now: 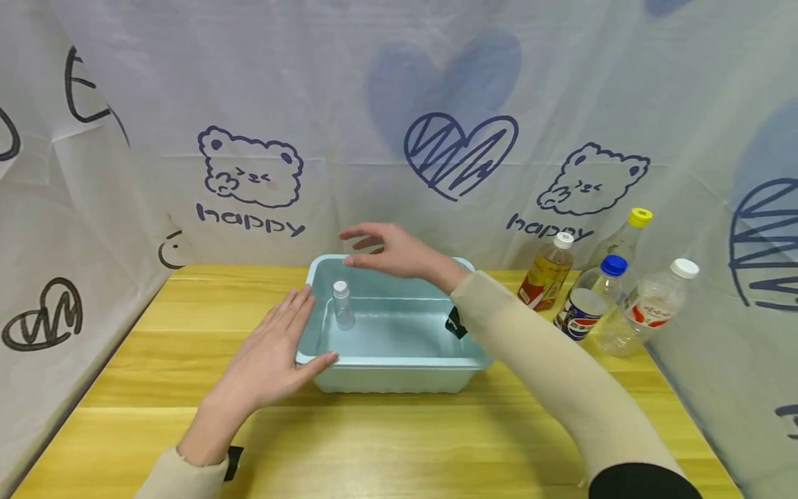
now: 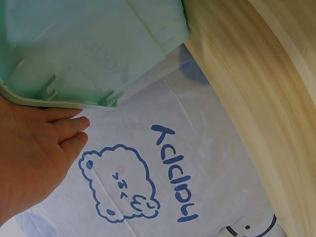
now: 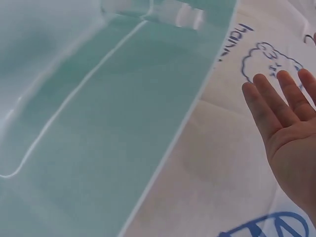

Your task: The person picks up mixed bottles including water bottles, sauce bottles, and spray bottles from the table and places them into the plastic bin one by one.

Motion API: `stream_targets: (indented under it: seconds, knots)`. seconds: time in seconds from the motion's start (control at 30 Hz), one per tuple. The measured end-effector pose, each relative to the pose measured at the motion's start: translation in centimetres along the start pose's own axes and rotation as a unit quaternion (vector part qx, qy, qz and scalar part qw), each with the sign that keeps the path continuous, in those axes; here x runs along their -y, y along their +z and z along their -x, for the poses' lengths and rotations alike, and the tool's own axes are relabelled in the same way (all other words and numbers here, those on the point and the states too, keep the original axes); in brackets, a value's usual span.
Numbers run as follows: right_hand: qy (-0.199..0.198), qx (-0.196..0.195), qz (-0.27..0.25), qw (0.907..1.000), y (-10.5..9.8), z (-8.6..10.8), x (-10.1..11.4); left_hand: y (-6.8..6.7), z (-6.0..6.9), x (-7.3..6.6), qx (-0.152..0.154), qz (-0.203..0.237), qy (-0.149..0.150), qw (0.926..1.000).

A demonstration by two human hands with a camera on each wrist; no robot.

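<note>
A light blue-green plastic basin (image 1: 399,362) stands on the wooden table. Inside it, near the left wall, a small clear bottle with a white cap (image 1: 343,308) stands upright. My left hand (image 1: 268,353) rests on the basin's left rim with straight fingers, the thumb at the front corner. In the left wrist view, its fingers (image 2: 69,129) lie along the outside of the rim. Over the basin's back edge hovers my right hand (image 1: 399,251), its fingers loosely bent and nothing between them. The right wrist view shows that palm (image 3: 296,153) bare, apart from the basin and bottle.
On the table's right side stand several bottles: one with amber liquid (image 1: 545,277), a yellow-capped one (image 1: 623,239), a blue-capped one (image 1: 586,305) and a white-capped clear one (image 1: 648,308). A printed white cloth (image 1: 349,194) hangs behind the table (image 1: 399,443) and along both sides.
</note>
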State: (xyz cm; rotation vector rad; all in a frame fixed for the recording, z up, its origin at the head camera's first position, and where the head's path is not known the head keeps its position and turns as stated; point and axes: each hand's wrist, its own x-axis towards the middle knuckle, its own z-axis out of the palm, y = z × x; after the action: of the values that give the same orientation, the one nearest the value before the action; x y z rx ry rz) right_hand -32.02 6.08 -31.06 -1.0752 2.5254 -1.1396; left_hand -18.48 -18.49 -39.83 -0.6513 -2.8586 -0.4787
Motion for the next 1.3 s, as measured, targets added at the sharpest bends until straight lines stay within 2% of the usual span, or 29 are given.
stream_targets:
  seconds: [0.27, 0.63, 0.83, 1.07, 1.3]
  knots:
    - [-0.002, -0.046, -0.016, 0.9988, -1.9, 1.9, 1.3, 0.2, -0.1, 0.0, -0.003, 0.0, -0.001, 1.0]
    - [-0.054, -0.122, -0.077, 0.988, -4.1, 5.9, 1.8, 0.3, -0.1, 0.1, -0.002, -0.006, -0.001, 1.0]
    - [-0.074, -0.18, -0.083, 0.9774, -5.2, 8.3, 1.7, 0.3, -0.1, 0.0, -0.005, -0.006, 0.003, 1.0]
    - [-0.079, -0.24, -0.082, 0.9641, -5.9, 10.8, 1.0, 0.2, 0.0, 0.1, -0.002, -0.004, -0.001, 1.0]
    - [-0.099, -0.312, -0.072, 0.9423, -6.5, 13.1, 0.0, 0.2, -0.1, 0.0, -0.004, -0.006, 0.001, 1.0]
